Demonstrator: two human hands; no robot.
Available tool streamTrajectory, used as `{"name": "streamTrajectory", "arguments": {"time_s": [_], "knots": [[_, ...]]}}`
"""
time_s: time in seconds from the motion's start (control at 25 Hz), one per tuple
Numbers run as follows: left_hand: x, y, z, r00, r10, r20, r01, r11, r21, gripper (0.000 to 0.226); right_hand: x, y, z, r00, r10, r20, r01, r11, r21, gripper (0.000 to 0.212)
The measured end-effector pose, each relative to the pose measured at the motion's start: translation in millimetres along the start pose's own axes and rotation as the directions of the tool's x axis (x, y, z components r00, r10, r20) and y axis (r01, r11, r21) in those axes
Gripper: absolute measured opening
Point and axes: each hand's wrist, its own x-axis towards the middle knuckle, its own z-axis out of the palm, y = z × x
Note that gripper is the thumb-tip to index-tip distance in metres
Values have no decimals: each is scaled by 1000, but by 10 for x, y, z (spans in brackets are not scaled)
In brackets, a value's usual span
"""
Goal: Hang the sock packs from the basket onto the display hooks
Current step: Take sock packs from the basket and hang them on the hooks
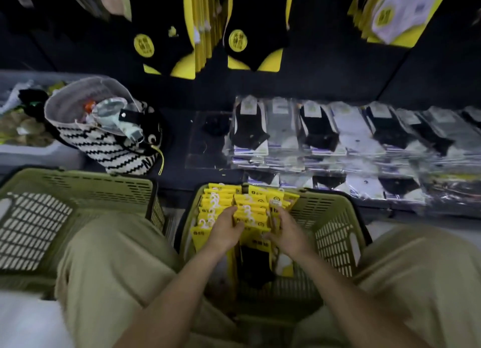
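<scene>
Landmark: an olive-green slatted plastic basket point(335, 217) sits between the person's knees; every place below is given from it.
Far left: a second basket point(78, 189) of the same olive-green plastic stands to the left of the landmark basket, apart from it.
Behind left: a black-and-white zigzag striped bag point(109, 147) lies behind and to the left of the basket on the dark shelf.
Left hand: the left hand point(225, 230) is inside the basket, its fingers curled over the left side of a bundle of packs and gripping it.
Sock packs: yellow-carded sock packs point(250, 209) with white plastic hangers stand in two rows in the basket's far half, many deep.
Right hand: the right hand point(286, 233) is inside the basket, its fingers curled round the bundle's right edge and holding it.
Above: hanging packs point(161, 40) of black socks on yellow cards hang above and behind the basket; the hooks that carry them are out of view.
Behind right: flat clear-wrapped socks point(338, 134) lie in rows behind and to the right of the basket.
Progress: the basket looks well stocked, so most of the hanging seems left to do. The step in hand appears to be gathering a bundle, and none is raised toward the display yet.
</scene>
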Motion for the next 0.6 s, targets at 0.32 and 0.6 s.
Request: {"name": "streamTrajectory", "arguments": {"time_s": [0.32,0.6], "knots": [[-23,-68,-1,1000,-18,-1,18,1000,18,46,160,-46,375,982,154,-107,-147,987,67,67],[-131,-93,122,991,-66,113,74,995,-66,65,68,223,170,985,143,98,-163,958,236,68]]}}
